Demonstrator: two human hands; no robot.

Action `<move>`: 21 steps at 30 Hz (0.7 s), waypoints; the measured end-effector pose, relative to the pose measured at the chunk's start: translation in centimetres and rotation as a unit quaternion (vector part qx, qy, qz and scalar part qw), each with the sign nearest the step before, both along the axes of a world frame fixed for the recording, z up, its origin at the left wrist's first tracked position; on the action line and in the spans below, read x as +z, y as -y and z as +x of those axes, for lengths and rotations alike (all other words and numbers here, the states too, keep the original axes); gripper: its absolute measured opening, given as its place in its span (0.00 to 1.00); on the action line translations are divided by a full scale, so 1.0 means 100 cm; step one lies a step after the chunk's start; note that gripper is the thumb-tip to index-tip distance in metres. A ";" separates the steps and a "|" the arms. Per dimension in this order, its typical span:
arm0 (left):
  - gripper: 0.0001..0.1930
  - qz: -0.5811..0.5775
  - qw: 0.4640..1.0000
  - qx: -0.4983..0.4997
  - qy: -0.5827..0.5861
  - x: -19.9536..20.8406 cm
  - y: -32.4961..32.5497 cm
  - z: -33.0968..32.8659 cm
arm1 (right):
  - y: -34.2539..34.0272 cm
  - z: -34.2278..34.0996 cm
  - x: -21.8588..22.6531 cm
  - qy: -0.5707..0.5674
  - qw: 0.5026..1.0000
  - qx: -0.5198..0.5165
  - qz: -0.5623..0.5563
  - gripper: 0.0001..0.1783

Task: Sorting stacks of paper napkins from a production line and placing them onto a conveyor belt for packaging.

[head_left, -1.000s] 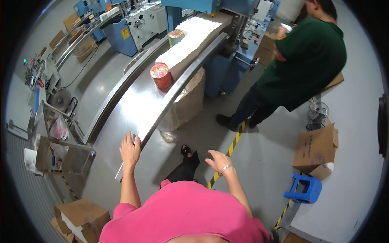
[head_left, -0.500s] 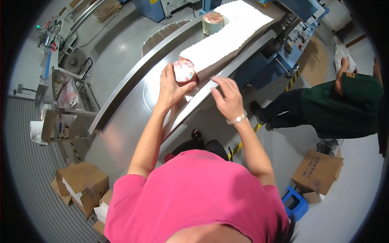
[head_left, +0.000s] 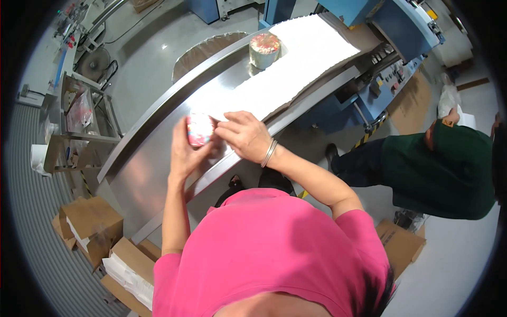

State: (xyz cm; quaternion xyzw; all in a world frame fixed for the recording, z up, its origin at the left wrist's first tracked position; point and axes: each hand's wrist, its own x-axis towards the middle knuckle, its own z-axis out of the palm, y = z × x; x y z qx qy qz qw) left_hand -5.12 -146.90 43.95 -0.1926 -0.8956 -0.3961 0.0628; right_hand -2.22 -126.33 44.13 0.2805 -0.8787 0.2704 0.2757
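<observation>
- Currently, the red cylinder (head_left: 200, 131) is already in hand and not yet released; the second cylinder (head_left: 265, 51), at its 1 o'clock, stands untouched beside the white stack (head_left: 303, 55), so the work looks partway along.
- The held cylinder lies at 11 o'clock from the person's chest, over the metal trough (head_left: 140, 177); whether it rests there cannot be told.
- The left hand (head_left: 185, 157) clasps it, fingers along its 9 o'clock side, thumb below.
- The right hand (head_left: 247, 136) reaches toward 10 o'clock, fingers bent beside the cylinder; contact is unclear.
</observation>
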 end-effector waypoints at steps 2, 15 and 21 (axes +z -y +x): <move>0.43 -0.003 0.999 0.040 0.010 -0.004 0.012 -0.021 | -0.001 -0.002 -0.001 -0.003 1.000 0.014 0.011 0.16; 0.37 0.025 0.981 0.041 0.189 -0.010 -0.067 0.052 | -0.016 -0.002 0.004 0.051 0.988 0.127 -0.068 0.14; 0.40 0.083 0.956 0.173 0.222 0.007 -0.102 0.044 | -0.077 0.008 0.009 0.031 0.980 0.085 -0.175 0.13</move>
